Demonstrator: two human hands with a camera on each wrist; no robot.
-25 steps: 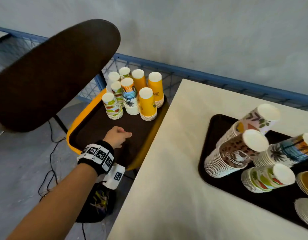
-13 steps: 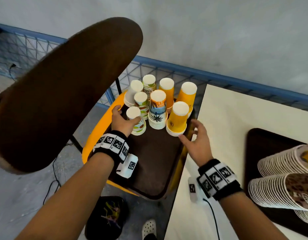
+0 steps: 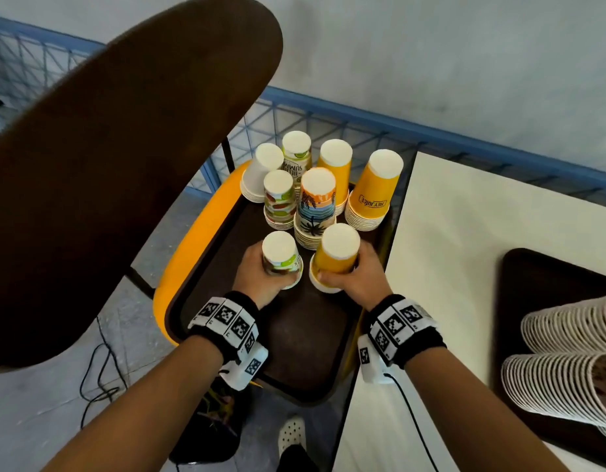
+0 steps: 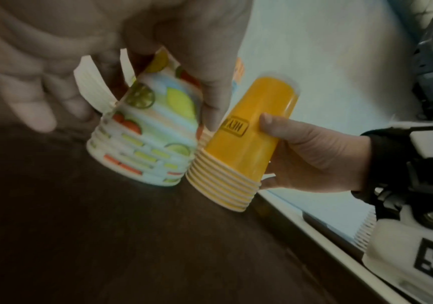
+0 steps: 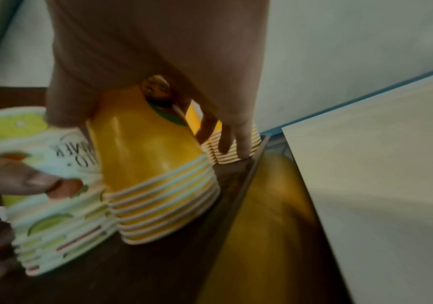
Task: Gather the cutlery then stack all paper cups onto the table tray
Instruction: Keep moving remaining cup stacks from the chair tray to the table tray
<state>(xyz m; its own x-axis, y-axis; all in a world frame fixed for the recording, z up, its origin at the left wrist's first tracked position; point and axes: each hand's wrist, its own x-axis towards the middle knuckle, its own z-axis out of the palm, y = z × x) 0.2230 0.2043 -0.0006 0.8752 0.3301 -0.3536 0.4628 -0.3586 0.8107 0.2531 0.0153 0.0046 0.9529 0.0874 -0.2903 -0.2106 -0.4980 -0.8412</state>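
Note:
Several upside-down stacks of paper cups (image 3: 313,206) stand on a dark tray (image 3: 305,338) on a yellow chair seat. My left hand (image 3: 257,277) grips the nearest fruit-print stack (image 3: 281,257) (image 4: 148,139) (image 5: 51,185). My right hand (image 3: 352,277) grips the yellow stack (image 3: 337,255) (image 4: 241,148) (image 5: 153,176) beside it. Both stacks are tilted, and I cannot tell whether they still touch the tray. On the cream table (image 3: 465,253) at the right lies the table tray (image 3: 533,277) with cup stacks (image 3: 567,356) on their sides.
A dark brown chair back (image 3: 118,172) looms at the left, close to my left arm. A blue wire fence (image 3: 329,120) and a grey wall run behind. The yellow seat edge (image 3: 189,247) borders the tray. A black cable (image 3: 97,379) and a white shoe (image 3: 291,434) are on the floor.
My left hand moved from the tray's front to the fruit-print stack and gripped it. My right hand came into view and closed round the yellow stack. The head view swung left, towards the chair tray.

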